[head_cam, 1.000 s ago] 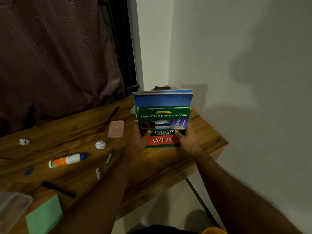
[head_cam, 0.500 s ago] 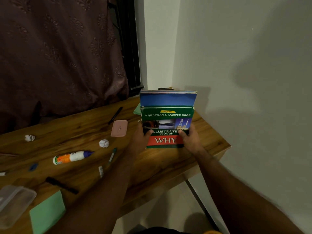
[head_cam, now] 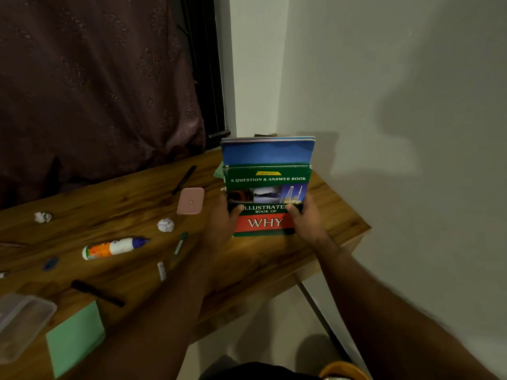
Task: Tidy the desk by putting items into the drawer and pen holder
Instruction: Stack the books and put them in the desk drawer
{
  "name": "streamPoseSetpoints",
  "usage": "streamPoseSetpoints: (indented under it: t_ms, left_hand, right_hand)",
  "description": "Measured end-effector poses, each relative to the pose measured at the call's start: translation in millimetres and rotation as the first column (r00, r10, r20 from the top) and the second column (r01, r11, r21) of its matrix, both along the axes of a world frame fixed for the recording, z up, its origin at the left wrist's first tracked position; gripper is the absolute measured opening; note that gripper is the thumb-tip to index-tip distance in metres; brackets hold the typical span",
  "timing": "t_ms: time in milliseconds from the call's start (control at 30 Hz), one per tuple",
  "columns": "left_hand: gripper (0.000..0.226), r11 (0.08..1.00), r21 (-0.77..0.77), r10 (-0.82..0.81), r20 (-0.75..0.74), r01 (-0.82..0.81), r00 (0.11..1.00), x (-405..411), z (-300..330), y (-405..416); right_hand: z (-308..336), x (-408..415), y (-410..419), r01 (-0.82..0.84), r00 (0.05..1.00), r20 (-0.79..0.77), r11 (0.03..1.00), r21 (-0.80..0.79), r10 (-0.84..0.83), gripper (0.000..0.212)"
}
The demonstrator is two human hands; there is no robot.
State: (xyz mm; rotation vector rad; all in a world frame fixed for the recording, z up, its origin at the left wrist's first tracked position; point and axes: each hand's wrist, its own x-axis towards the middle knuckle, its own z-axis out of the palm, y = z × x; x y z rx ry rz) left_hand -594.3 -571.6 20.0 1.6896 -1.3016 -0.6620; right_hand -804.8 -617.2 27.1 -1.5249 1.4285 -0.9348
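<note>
Upright on the desk (head_cam: 323, 212), both hands (head_cam: 266, 220) grip the books (head_cam: 267, 185).

View: I have one head-worn wide-angle camera | Facing: forward and down over the wooden desk (head_cam: 131, 204) toward the wall corner | Range: close, forearms fill lower frame | Overlap: none, single view

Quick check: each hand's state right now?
Left hand: grips the stack of books, thumb on the cover.
Right hand: grips the same stack.
</note>
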Motion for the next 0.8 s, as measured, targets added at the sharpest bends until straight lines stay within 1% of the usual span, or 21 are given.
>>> streamPoseSetpoints:
  t_ms: [100, 200, 267, 400, 467, 533, 600, 667, 733, 800]
  left_hand:
    - [0.040, 1.000, 0.011, 0.003, -0.008, -0.003, 1.000, 0, -4, 3]
    - [0.042, 0.998, 0.064, 0.009, 0.083, -0.015, 0.996, 2, -10, 4]
    - [0.043, 0.997, 0.076, 0.012, 0.106, -0.020, 0.994, 2, -14, 5]
    - [0.043, 0.996, 0.093, 0.007, 0.067, -0.013, 0.998, 1, -8, 2]
    - [0.044, 0.997, 0.078, -0.006, 0.019, 0.005, 1.000, 2, 1, -2]
    - [0.044, 0.998, 0.051, -0.032, -0.024, 0.033, 0.999, 7, 14, -7]
    - [0.044, 0.997, 0.036, -0.062, 0.004, 0.062, 0.998, 14, 28, -18]
    - [0.041, 0.990, 0.084, -0.119, 0.013, 0.118, 0.993, 20, 41, -35]
    - [0.040, 0.966, 0.175, -0.196, 0.013, 0.191, 0.980, 25, 49, -51]
    - [0.041, 0.935, 0.260, -0.275, 0.106, 0.240, 0.956, 27, 51, -64]
  right_hand:
    - [-3, 0, 3, 0.004, 1.000, -0.021, 1.000, -0.004, -0.004, 0.032]
    - [-1, 0, 4, 0.007, 1.000, -0.027, 1.000, -0.010, -0.008, 0.032]
    - [-1, 0, 4, 0.007, 1.000, -0.027, 1.000, -0.006, -0.008, 0.032]
    - [2, -1, 4, 0.019, 1.000, -0.018, 1.000, -0.003, -0.019, 0.030]
    - [4, -1, 6, 0.031, 0.999, -0.025, 0.999, -0.015, -0.032, 0.031]
    - [5, -1, 10, 0.053, 0.997, -0.053, 0.997, -0.052, -0.055, 0.033]
    - [8, 2, 14, 0.094, 0.989, -0.108, 0.992, -0.084, -0.103, 0.033]
    - [12, 4, 18, 0.151, 0.977, -0.138, 0.986, -0.068, -0.159, 0.032]
    - [13, 6, 23, 0.186, 0.971, -0.154, 0.982, -0.008, -0.185, 0.032]
    - [8, 6, 31, 0.200, 0.967, -0.175, 0.978, 0.060, -0.187, 0.031]
